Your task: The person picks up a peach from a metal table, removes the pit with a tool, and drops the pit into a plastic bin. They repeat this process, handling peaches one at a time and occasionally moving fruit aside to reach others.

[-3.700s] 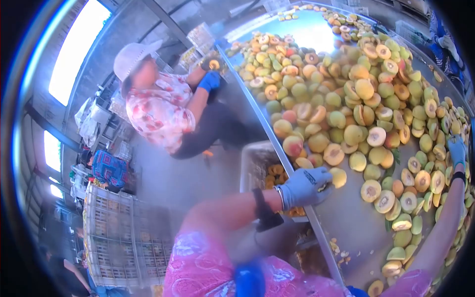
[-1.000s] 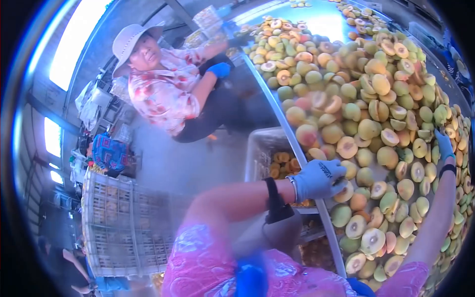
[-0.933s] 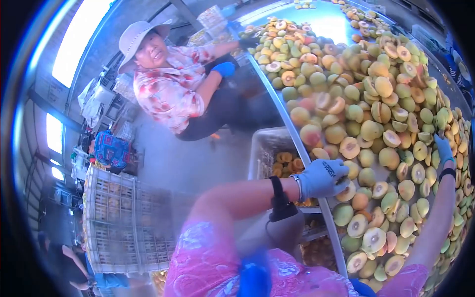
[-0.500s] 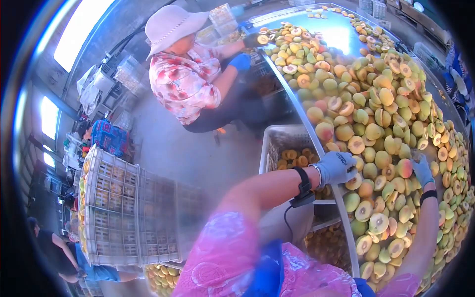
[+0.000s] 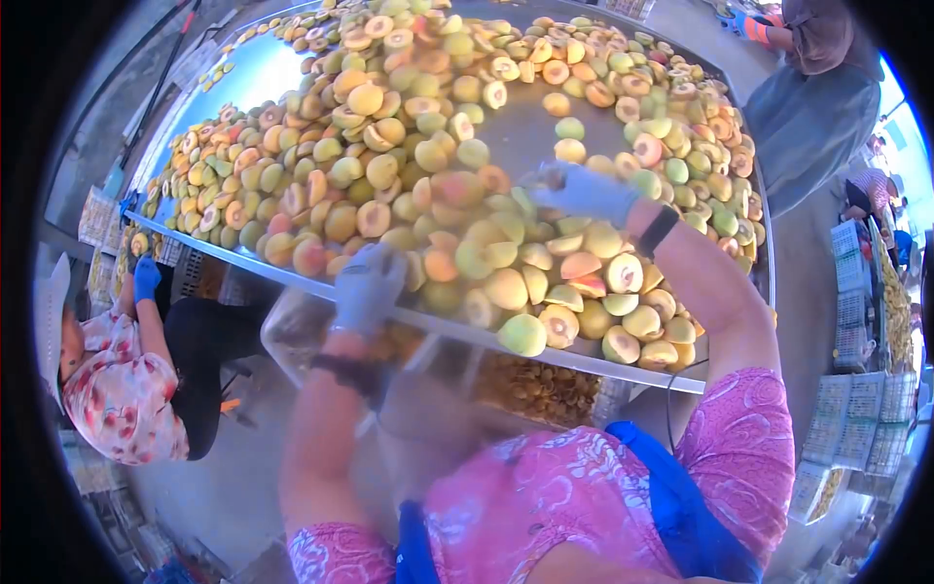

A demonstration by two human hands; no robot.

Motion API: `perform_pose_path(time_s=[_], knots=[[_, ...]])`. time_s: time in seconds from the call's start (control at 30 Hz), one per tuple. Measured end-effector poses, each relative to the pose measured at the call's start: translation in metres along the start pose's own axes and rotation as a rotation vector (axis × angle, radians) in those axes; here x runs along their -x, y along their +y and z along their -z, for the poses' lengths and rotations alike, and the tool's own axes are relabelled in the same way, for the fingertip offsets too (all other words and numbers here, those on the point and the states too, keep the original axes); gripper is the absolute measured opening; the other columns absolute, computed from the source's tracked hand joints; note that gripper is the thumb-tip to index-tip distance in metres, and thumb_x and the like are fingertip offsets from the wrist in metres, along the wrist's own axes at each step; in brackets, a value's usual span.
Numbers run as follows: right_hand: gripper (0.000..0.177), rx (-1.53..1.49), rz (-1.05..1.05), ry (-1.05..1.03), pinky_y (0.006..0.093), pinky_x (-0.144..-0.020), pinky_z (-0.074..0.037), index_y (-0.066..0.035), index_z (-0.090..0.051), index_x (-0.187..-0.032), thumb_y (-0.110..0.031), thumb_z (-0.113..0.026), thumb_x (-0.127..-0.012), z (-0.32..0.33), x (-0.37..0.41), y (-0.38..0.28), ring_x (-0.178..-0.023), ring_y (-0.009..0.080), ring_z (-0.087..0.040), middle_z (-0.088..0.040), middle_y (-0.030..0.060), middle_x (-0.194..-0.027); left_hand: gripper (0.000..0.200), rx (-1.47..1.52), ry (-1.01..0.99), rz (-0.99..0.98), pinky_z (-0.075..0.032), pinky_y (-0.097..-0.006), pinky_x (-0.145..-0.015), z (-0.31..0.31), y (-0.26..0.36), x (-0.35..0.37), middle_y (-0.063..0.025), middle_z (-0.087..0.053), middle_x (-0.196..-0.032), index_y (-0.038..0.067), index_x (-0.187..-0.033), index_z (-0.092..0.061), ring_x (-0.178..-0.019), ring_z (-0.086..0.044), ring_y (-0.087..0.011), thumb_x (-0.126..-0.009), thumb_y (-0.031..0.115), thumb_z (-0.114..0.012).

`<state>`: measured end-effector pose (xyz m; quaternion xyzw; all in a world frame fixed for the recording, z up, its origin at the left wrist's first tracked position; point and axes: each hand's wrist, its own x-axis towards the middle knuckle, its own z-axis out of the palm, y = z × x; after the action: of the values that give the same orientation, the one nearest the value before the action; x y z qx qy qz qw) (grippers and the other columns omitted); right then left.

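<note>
Halved yellow-green peaches (image 5: 379,170), some with brown centres showing, lie heaped over a metal table (image 5: 525,127). My left hand (image 5: 370,282), in a pale grey-blue glove, is over the table's near edge beside the heap. Its fingers are curled and blurred, and whatever they may hold is hidden. Farther in, my right hand (image 5: 589,192), gloved alike, reaches leftward across the fruit. Its fingers look stretched and slightly apart, close to several peach halves, though motion softens them. A green peach half (image 5: 522,334) sits at the near edge.
Under the near edge stand a pale crate (image 5: 297,331) and a container of brownish fruit pieces (image 5: 540,389). A co-worker in a flowered shirt (image 5: 126,389) sits at left; another person (image 5: 817,97) stands at far right. Stacked crates (image 5: 856,419) are at right.
The view has swung to the right, so the table now lies across the front. My right hand has moved over the fruit, farther from my left, which stays by the table edge.
</note>
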<state>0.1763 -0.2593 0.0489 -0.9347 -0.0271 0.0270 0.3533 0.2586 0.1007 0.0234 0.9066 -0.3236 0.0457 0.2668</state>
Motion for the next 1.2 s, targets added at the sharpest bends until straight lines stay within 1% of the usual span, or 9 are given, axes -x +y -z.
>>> perform_pose_path(time_s=[0.1,0.17,0.2,0.33,0.43,0.53,0.7,1.03,1.2], knots=[[0.038,-0.112,-0.191,0.099,0.0327,-0.091,-0.047,-0.007,-0.063,-0.117,-0.031,-0.063,-0.088,0.041,-0.007,0.011,-0.104,0.0205,-0.061,-0.065,0.0118,-0.112,0.021,0.015,-0.057,0.044,-0.047,-0.0459,-0.071,0.002,-0.003,-0.003,-0.0162,-0.062,-0.082,0.007,-0.085,-0.061,-0.079,-0.061,-0.0371,-0.087,0.027,-0.057],[0.033,0.04,0.079,0.288,0.0324,-0.085,-0.05,-0.001,-0.062,-0.119,-0.019,-0.059,-0.091,0.067,-0.016,0.054,-0.094,0.0162,-0.062,-0.068,0.0077,-0.105,0.021,0.035,-0.018,0.006,-0.047,-0.0453,-0.07,0.003,-0.003,-0.001,-0.017,-0.063,-0.08,0.006,-0.083,-0.061,-0.079,-0.062,-0.0368,-0.086,0.026,-0.057],[0.038,-0.193,-0.026,0.253,0.0342,-0.085,-0.049,-0.002,-0.062,-0.12,-0.025,-0.061,-0.089,0.081,-0.005,0.019,-0.096,0.0177,-0.063,-0.069,0.0096,-0.105,0.02,0.058,-0.067,0.051,-0.047,-0.0461,-0.068,-0.002,-0.012,-0.001,-0.0177,-0.063,-0.079,0.005,-0.081,-0.061,-0.077,-0.062,-0.0368,-0.084,0.025,-0.058],[0.036,0.858,-0.135,0.373,0.0472,-0.078,-0.048,-0.001,-0.065,-0.096,-0.033,-0.064,-0.08,0.119,-0.016,0.198,-0.085,0.0399,-0.06,-0.064,0.0219,-0.088,0.02,-0.003,-0.053,0.058,-0.05,-0.046,-0.064,0.007,-0.007,0.003,-0.0163,-0.063,-0.075,0.007,-0.077,-0.062,-0.071,-0.063,-0.035,-0.081,0.026,-0.058],[0.029,0.865,-0.348,0.431,0.047,-0.083,-0.047,-0.008,-0.066,-0.097,-0.032,-0.063,-0.08,0.11,-0.026,0.234,-0.093,0.0386,-0.058,-0.062,0.0173,-0.099,0.025,0.053,-0.007,0.064,-0.051,-0.0445,-0.07,0.009,-0.007,0.002,-0.0146,-0.066,-0.084,0.008,-0.083,-0.063,-0.078,-0.064,-0.0345,-0.084,0.032,-0.056],[0.045,0.926,-0.74,0.205,0.045,-0.103,-0.04,-0.006,-0.057,-0.123,-0.032,-0.057,-0.085,0.089,-0.024,0.18,-0.126,0.0372,-0.044,-0.046,0.0153,-0.14,0.025,0.011,-0.076,0.138,-0.051,-0.0443,-0.072,0.016,-0.001,0.001,-0.0134,-0.066,-0.088,0.009,-0.086,-0.063,-0.082,-0.064,-0.0338,-0.085,0.033,-0.055],[0.043,0.781,-0.56,0.232,0.0465,-0.092,-0.045,-0.001,-0.054,-0.12,-0.02,-0.061,-0.082,0.089,-0.011,0.226,-0.111,0.0445,-0.053,-0.051,0.0285,-0.127,0.027,-0.008,-0.115,0.161,-0.051,-0.0444,-0.073,0.013,-0.006,0.0,-0.0131,-0.066,-0.09,0.009,-0.088,-0.064,-0.083,-0.064,-0.0335,-0.085,0.034,-0.054],[0.06,0.635,-0.492,0.093,0.0456,-0.09,-0.046,-0.003,-0.044,-0.133,-0.022,-0.064,-0.081,0.058,-0.013,0.188,-0.108,0.0438,-0.056,-0.058,0.0292,-0.116,0.028,-0.036,-0.121,0.15,-0.051,-0.0451,-0.074,0.015,-0.003,0.002,-0.013,-0.067,-0.089,0.011,-0.089,-0.064,-0.084,-0.065,-0.0328,-0.087,0.035,-0.05],[0.054,0.638,-0.44,0.259,0.0481,-0.086,-0.047,-0.003,-0.045,-0.131,-0.02,-0.063,-0.083,0.041,-0.001,0.157,-0.102,0.0443,-0.056,-0.058,0.0282,-0.109,0.028,-0.042,-0.095,0.148,-0.051,-0.045,-0.076,0.014,-0.003,0.004,-0.0133,-0.068,-0.092,0.011,-0.09,-0.064,-0.086,-0.065,-0.0329,-0.087,0.034,-0.049]])
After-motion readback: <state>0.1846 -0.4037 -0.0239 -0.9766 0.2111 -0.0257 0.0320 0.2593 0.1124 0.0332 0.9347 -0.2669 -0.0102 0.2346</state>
